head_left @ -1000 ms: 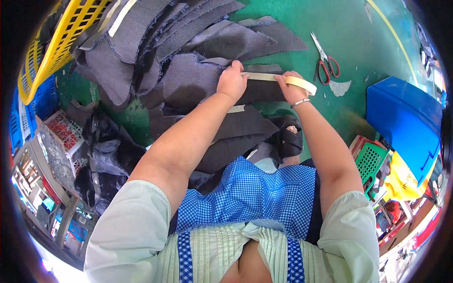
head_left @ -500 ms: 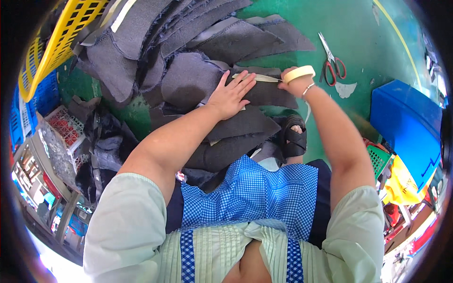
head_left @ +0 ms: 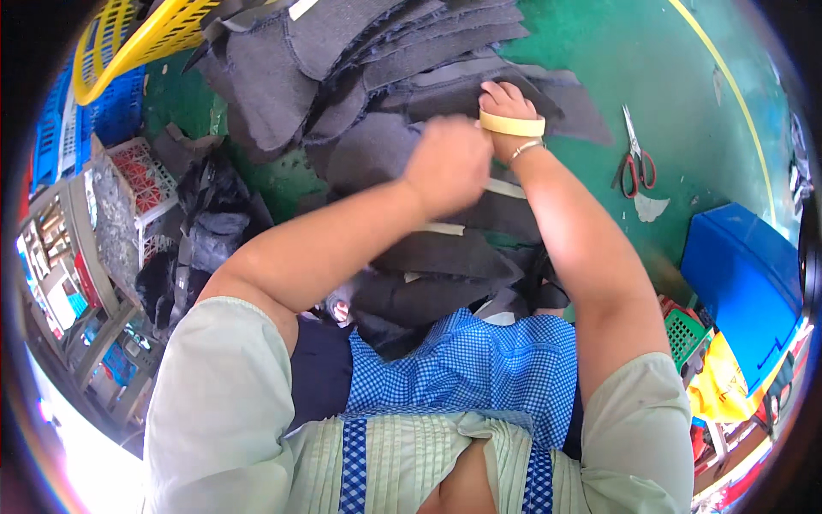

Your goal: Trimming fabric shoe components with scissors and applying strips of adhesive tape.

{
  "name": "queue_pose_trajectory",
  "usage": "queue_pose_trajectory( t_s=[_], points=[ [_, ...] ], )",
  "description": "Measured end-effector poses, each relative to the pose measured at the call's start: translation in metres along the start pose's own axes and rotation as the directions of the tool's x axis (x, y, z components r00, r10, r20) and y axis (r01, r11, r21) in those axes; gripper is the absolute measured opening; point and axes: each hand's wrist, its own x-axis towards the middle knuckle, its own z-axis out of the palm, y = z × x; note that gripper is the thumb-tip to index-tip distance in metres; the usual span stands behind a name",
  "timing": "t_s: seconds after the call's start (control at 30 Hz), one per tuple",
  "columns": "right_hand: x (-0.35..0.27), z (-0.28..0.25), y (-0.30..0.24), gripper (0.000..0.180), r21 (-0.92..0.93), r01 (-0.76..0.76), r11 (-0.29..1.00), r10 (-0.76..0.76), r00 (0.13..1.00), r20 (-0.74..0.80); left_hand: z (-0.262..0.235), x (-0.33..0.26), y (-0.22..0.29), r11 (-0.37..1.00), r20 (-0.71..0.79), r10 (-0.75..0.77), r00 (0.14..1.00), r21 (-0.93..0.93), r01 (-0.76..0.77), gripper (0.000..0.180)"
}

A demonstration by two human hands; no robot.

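The left hand [head_left: 447,164] is curling into a loose fist, blurred, hovering over the heap of dark grey felt pieces [head_left: 402,77]; whether it is gripping anything I cannot tell. The right hand [head_left: 505,101] is pressing down on the felt, fingers spread flat, with a roll of cream masking tape [head_left: 512,125] sitting around its wrist. The felt heap is lying on the green floor [head_left: 685,77] toward its far edge. Red-handled scissors [head_left: 635,158] are lying on the floor well right of the hands, near a blue crate [head_left: 745,283].
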Motion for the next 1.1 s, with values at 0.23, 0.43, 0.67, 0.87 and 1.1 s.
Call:
queue_pose_trajectory(
  t_s=[0.23,0.43,0.67,0.87,1.1],
  points=[
    [-0.08,0.0,-0.029,0.037,0.472,-0.244,0.847,0.271,0.962,0.012,0.012,-0.065,-0.053,0.983,0.288,-0.177,0.941,0.104,0.153,0.042],
    [-0.074,-0.052,-0.041,0.089,0.674,-0.223,0.704,0.324,0.946,-0.027,-0.021,-0.041,-0.053,0.829,0.098,-0.288,0.953,-0.474,0.299,0.024],
    [-0.049,-0.08,-0.056,0.12,0.821,-0.112,0.56,0.111,0.992,0.06,-0.032,-0.014,-0.036,0.111,0.675,0.021,0.738,-0.735,0.669,0.041],
    [-0.031,-0.089,-0.04,0.107,0.425,0.007,0.905,0.012,0.999,-0.042,-0.04,-0.015,-0.033,0.17,0.286,0.006,0.958,-0.945,0.281,0.016],
    [-0.016,-0.079,0.009,0.092,0.933,-0.344,0.104,0.192,0.928,0.32,-0.057,-0.012,-0.058,0.817,-0.169,-0.191,0.967,-0.573,0.062,0.021]
  ],
)
